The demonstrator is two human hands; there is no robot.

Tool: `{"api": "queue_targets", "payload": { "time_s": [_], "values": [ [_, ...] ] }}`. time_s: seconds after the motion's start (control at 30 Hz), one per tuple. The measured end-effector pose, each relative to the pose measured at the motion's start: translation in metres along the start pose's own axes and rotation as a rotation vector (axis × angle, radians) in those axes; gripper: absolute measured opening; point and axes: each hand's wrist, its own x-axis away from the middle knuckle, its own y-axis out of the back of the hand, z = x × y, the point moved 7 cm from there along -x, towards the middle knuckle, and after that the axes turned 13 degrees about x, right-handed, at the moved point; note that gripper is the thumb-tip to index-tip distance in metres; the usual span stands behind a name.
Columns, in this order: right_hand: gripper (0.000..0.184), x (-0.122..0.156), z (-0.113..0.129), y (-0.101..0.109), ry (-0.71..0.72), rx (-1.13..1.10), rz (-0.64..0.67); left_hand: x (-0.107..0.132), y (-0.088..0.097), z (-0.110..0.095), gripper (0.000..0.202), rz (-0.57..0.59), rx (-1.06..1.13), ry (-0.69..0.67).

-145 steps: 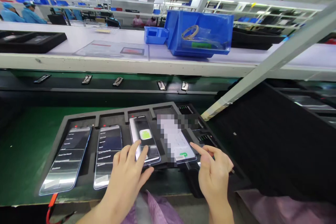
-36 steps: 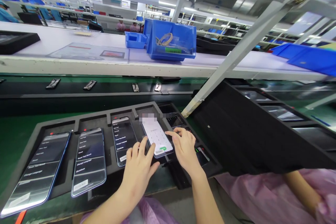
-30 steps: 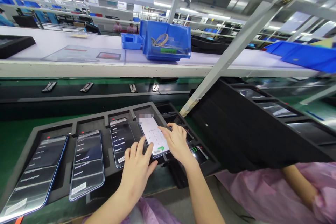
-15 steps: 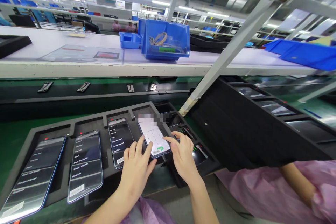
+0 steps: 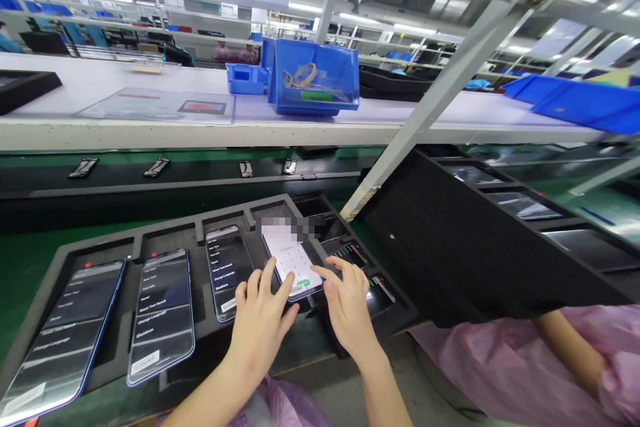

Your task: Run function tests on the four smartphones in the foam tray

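Observation:
A smartphone (image 5: 291, 260) with a lit white keypad screen lies in the right slot of a black foam tray (image 5: 175, 223). Over its left edge is my left hand (image 5: 263, 307), fingers spread, a fingertip at the screen's lower part. My right hand (image 5: 347, 297) is at the phone's right edge, its index finger stretched out toward the keypad and the other fingers loosely bent. Neither hand grips anything. Three more phones lie to the left: one with a dark menu screen (image 5: 227, 270) beside my left hand, a second phone (image 5: 163, 313) and a third phone (image 5: 65, 333).
Another black tray with devices (image 5: 377, 293) lies right of my right hand. A large dark tray (image 5: 470, 233) stands tilted beyond a slanted metal post (image 5: 430, 107). Blue bins (image 5: 315, 77) sit on the shelf. Small parts (image 5: 157, 167) lie on the conveyor. A co-worker's pink sleeve (image 5: 500, 360) is at right.
My right index finger has shifted slightly down along the phone's right edge. My left hand stays nearly in place. The small parts on the conveyor have moved slightly left.

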Motion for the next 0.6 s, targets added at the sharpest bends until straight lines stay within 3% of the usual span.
{"api": "queue_targets", "payload": {
  "time_s": [0.17, 0.4, 0.5, 0.6],
  "values": [
    [0.039, 0.004, 0.002, 0.014, -0.022, -0.053, -0.110, 0.000, 0.000, -0.001, 0.033, 0.012, -0.008, -0.023],
    [0.037, 0.008, 0.004, 0.017, -0.021, -0.078, -0.152, 0.004, 0.009, -0.003, 0.036, -0.023, 0.011, -0.022],
    [0.038, 0.009, 0.009, 0.020, -0.008, -0.082, -0.179, 0.017, 0.027, 0.002, 0.035, -0.059, 0.044, -0.052],
    [0.041, 0.008, 0.011, 0.021, -0.002, -0.078, -0.197, 0.039, 0.060, 0.027, 0.038, -0.134, 0.064, -0.041]
  ]
}}
